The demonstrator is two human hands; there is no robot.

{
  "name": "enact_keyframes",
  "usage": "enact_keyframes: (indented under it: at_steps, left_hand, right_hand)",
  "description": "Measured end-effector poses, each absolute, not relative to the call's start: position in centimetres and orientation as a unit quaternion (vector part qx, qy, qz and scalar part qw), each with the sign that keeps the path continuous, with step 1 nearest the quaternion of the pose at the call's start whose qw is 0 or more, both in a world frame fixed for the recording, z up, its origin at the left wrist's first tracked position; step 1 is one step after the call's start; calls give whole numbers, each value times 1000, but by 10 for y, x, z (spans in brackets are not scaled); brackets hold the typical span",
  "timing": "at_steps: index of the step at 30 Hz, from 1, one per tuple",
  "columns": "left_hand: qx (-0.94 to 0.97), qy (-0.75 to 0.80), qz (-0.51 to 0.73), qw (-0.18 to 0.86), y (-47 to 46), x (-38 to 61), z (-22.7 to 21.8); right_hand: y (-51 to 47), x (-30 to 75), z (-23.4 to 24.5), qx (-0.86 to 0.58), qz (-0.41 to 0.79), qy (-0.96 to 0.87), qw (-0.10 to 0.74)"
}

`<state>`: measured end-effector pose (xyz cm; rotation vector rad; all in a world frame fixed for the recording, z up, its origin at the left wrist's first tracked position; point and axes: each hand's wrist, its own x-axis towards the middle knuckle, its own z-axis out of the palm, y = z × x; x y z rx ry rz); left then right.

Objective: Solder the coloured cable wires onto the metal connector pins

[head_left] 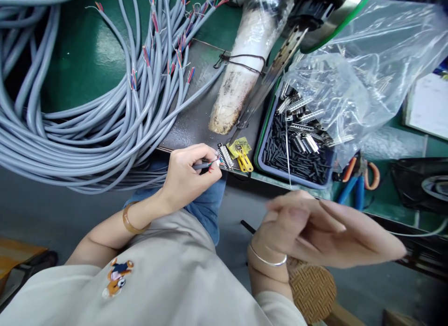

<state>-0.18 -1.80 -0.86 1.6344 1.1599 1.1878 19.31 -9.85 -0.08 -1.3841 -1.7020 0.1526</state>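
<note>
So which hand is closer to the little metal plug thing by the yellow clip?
Left. The left hand holds a grey cable end right against the metal connector. The right hand, blurred, is lower and off to the right, away from it.

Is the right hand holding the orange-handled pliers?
No, the right hand is open and blurred above the lap, while the orange-handled pliers lie apart from it on the green bench beside the blue tray.

The right hand (325, 228) is smeared by motion blur, so its fingers' pose cannot be told. The left hand (187, 174) covers most of the thin cable end (205, 165) it pinches. The grey cable bundle (70, 130) runs off the left edge. The connector (225, 156) pins are too small to make out. The plastic bag (353, 69) veils the parts inside it.
</note>
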Motion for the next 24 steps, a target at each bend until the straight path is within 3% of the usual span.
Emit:
enact_keyframes:
  at_steps: [3, 10, 24]
  left_hand:
    - [641, 448, 478, 399, -20, -4, -9]
    - [699, 392, 504, 322, -25, -7, -12]
    - [754, 358, 495, 240, -26, -9, -20]
  right_hand:
    - [-91, 175, 3, -589, 19, -652, 478]
    - [-71, 146, 11, -592, 95, -700, 387]
    - [-71, 148, 12, -579, 92, -725, 361]
